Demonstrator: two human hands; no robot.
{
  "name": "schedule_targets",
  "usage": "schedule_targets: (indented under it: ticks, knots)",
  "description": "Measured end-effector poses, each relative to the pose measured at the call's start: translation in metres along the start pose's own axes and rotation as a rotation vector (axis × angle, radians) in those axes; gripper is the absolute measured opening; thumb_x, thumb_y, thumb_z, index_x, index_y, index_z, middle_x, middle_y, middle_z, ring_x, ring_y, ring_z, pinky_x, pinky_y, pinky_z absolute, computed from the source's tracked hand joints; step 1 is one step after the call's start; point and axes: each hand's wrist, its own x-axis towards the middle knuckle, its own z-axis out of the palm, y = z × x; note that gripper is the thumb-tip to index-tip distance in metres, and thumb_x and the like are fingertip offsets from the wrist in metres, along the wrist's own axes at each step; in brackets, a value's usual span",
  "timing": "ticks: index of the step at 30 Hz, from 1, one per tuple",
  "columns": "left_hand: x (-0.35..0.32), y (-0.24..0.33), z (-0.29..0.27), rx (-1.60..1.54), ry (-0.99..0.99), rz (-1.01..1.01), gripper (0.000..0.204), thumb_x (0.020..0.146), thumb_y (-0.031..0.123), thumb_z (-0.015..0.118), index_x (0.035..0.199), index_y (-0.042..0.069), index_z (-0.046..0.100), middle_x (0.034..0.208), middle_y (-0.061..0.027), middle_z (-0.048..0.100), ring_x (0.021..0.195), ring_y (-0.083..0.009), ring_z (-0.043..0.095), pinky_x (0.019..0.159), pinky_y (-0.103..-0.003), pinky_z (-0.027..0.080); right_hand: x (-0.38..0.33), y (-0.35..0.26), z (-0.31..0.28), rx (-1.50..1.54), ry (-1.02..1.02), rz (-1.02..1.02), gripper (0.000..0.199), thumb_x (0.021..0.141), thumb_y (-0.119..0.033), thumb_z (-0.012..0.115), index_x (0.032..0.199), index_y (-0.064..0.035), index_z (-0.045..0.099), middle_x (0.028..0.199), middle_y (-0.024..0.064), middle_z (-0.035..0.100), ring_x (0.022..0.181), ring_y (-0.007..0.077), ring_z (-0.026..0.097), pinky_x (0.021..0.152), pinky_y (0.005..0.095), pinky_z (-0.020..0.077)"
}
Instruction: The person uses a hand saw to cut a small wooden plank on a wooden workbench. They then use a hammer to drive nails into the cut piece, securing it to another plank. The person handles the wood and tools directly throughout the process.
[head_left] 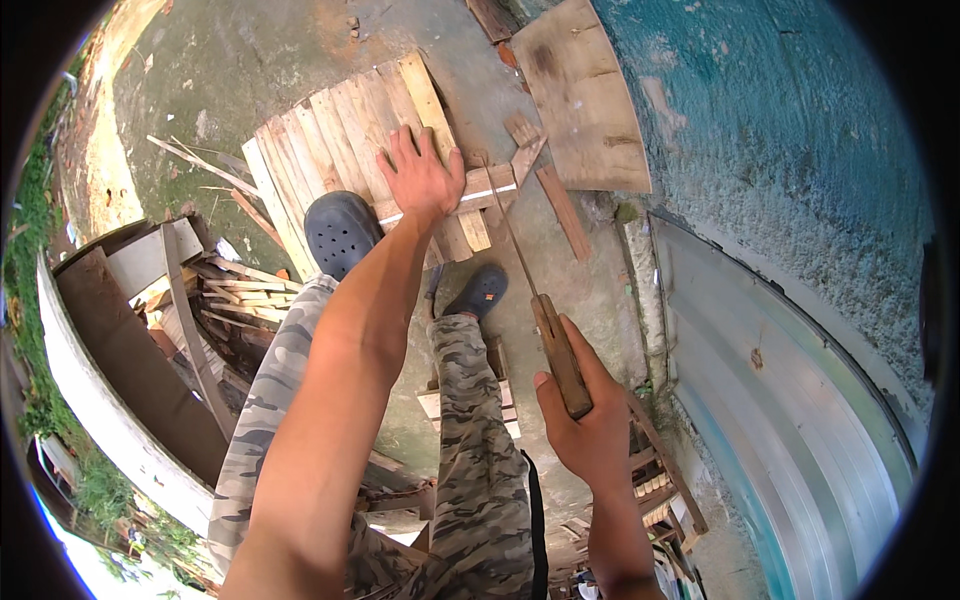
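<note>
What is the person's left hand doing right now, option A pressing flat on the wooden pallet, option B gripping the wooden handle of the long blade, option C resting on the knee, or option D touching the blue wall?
A: the left hand lies spread, palm down, on the wooden pallet, while the right hand grips the blade's wooden handle.

My left arm stretches straight forward and down, forearm bare, wrist bent back a little. My left hand [420,172] lies palm down, fingers spread and flat. My right arm is bent closer in, its forearm rising from the lower edge. My right hand [585,415] is curled in a closed fist grip, thumb on top.
</note>
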Motion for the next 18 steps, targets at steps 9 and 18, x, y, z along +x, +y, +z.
schedule_targets:
  ticks: [9, 18]
  knots:
    - [0.004, 0.003, -0.006, -0.019, -0.085, -0.051, 0.069, 0.092, 0.044, 0.053, 0.150, 0.008, 0.044, 0.160, -0.0238, 0.031, 0.152, -0.0402, 0.023, 0.123, -0.058, 0.014, 0.019, -0.022, 0.007, -0.091, -0.031, 0.073, 0.056, 0.094, -0.009, 0.064, 0.147, 0.0031, 0.049, 0.097, 0.0234, 0.074, 0.081, 0.0266, 0.076, 0.073, 0.0349, 0.0568]
    - [0.005, 0.004, -0.006, -0.044, -0.031, -0.024, 0.068, 0.090, 0.042, 0.056, 0.149, 0.011, 0.045, 0.160, -0.0232, 0.031, 0.153, -0.0397, 0.023, 0.122, -0.057, 0.016, 0.170, 0.068, 0.083, 0.034, 0.085, -0.010, 0.056, 0.088, -0.008, 0.064, 0.143, -0.0010, 0.055, 0.109, 0.0226, 0.073, 0.094, 0.0285, 0.072, 0.084, 0.0361, 0.0547]
